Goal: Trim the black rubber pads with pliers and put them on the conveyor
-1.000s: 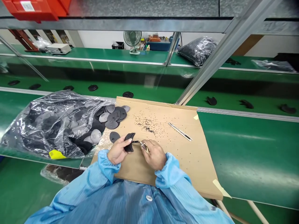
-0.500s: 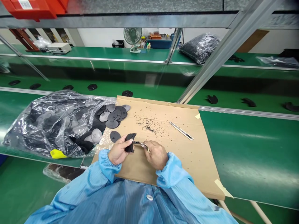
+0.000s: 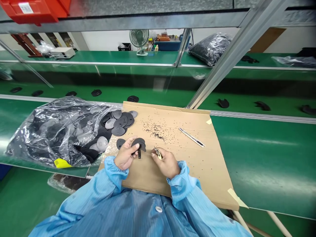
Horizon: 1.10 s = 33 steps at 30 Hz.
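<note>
My left hand (image 3: pixel 126 154) is closed on a curved black plastic part (image 3: pixel 139 144), whose short stem points down toward the cardboard. In my right hand (image 3: pixel 168 163) is a pair of small nippers (image 3: pixel 158 153), the metal jaws pointing up and to the left. A gap separates the nippers from the plastic part. Just behind my left hand lies a dark oval disc (image 3: pixel 120 143). Tiny black scraps (image 3: pixel 158 135) are scattered over the cardboard sheet (image 3: pixel 197 184) beyond both hands.
A clear plastic bag (image 3: pixel 54 131) of dark discs lies to the left, with loose discs (image 3: pixel 120 121) at its mouth. A utility knife (image 3: pixel 192 137) rests on the cardboard at right. Black parts (image 3: pixel 223 103) lie along the green belt behind, and a slanted metal post (image 3: pixel 219 69) rises there.
The nippers have come away from the black plastic part, and my right hand has shifted slightly right. My left hand has turned the part, so its stem now points down.
</note>
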Tool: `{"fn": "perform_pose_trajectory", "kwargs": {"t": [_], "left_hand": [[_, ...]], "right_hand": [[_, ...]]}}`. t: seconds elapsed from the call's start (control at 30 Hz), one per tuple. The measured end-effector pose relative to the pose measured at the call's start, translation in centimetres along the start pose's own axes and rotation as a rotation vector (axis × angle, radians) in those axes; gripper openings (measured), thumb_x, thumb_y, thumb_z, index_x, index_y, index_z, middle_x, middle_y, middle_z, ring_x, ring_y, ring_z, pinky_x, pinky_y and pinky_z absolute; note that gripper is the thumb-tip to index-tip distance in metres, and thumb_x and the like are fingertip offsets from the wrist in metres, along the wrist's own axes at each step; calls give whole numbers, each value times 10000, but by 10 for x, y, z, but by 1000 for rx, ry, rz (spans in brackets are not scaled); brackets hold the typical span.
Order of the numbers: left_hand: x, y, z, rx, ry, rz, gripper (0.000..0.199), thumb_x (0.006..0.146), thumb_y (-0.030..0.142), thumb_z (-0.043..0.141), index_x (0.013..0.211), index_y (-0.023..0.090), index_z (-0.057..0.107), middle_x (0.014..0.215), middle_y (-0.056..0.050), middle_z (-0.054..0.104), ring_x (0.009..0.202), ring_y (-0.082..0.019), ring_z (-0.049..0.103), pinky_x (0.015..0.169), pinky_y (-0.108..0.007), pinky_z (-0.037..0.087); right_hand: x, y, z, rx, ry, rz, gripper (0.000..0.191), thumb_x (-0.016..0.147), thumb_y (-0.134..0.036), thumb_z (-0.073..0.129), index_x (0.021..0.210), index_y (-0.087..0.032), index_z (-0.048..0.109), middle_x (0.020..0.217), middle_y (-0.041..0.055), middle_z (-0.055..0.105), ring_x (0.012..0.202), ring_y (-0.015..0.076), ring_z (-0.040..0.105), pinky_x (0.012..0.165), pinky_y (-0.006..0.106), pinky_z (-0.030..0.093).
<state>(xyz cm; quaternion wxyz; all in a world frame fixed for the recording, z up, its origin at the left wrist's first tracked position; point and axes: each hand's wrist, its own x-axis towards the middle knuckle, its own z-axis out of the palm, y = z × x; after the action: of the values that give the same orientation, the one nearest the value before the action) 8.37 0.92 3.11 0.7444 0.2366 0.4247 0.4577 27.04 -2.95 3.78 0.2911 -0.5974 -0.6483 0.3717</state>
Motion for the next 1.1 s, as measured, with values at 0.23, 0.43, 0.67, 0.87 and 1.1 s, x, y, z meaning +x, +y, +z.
{"fn": "perform_pose_trajectory", "kwargs": {"t": [0.23,0.43,0.67,0.87,1.1], "left_hand": [[2,-9,1,-187,-2,-132,430,656,229,802,1017,177,575,800,-8,572,624,-103,571,470,-174,436],[3,-11,-2,-304,-21,-290,242,787,229,691,998,156,599,735,3,499,541,-44,460,405,-117,315],[0,-11,-1,-331,-77,-329,184,820,187,636,997,148,610,716,-1,488,491,-40,407,374,-117,257],[-2,-10,0,-287,-80,-327,198,809,186,646,1000,150,611,712,6,470,476,-33,398,366,-116,244],[-3,-8,2,-257,-97,-324,223,785,204,679,992,152,613,708,10,460,481,-33,392,369,-118,240]], "right_hand": [[1,-6,0,-210,-40,-81,124,860,-214,483,829,-197,601,804,19,649,742,156,583,675,244,389],[2,-14,6,-385,-154,-133,133,889,-221,464,892,-199,594,861,35,654,801,160,600,703,243,390],[3,-18,12,-537,-221,-140,160,897,-256,464,958,-203,602,885,53,651,797,173,600,680,249,379],[2,-21,14,-572,-250,-132,156,881,-246,489,965,-203,613,880,56,652,813,183,616,683,256,394],[3,-23,12,-596,-246,-124,155,875,-243,488,951,-203,617,872,56,657,801,188,626,660,260,399]]}}
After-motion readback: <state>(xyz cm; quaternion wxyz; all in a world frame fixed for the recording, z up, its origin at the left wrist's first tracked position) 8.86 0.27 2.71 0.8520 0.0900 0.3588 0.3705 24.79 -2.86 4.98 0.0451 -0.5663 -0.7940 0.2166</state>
